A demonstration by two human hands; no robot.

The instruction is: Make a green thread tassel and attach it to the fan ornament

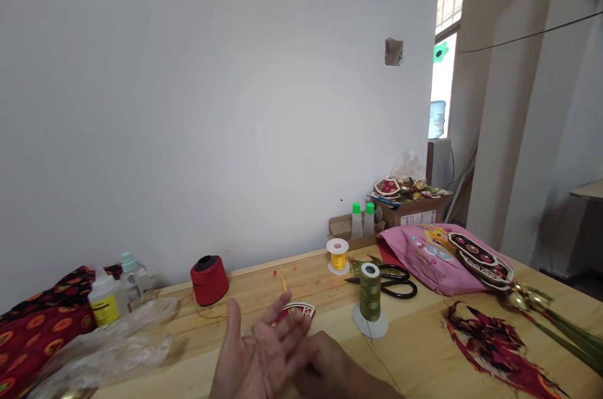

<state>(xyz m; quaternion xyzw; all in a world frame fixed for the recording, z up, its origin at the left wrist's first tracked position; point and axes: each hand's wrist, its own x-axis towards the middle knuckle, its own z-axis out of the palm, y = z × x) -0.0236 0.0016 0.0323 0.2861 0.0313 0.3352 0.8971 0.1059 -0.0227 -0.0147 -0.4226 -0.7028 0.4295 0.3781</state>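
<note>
Dark-red patch with pale border (304,309): on the pale wooden table (414,355), partly hidden behind the fingers of the left hand (259,355). Left palm up, grip wide. Right hand (325,358) curled beside the left fingers; cannot tell whether its grip holds anything. Nearby right: olive-green thread spool (370,298), black-handled scissors (402,288) behind. Farther left: red thread cone (210,284).

The wooden table (414,352) carries a partly hidden red patch (298,308) just beyond the left hand (266,355), a green thread spool (370,296) beyond the right hand (325,359), scissors (393,280) farther off, cloth scraps (494,339) and a pink bag (419,265) rightward, a red thread cone (210,284) leftward.
</note>
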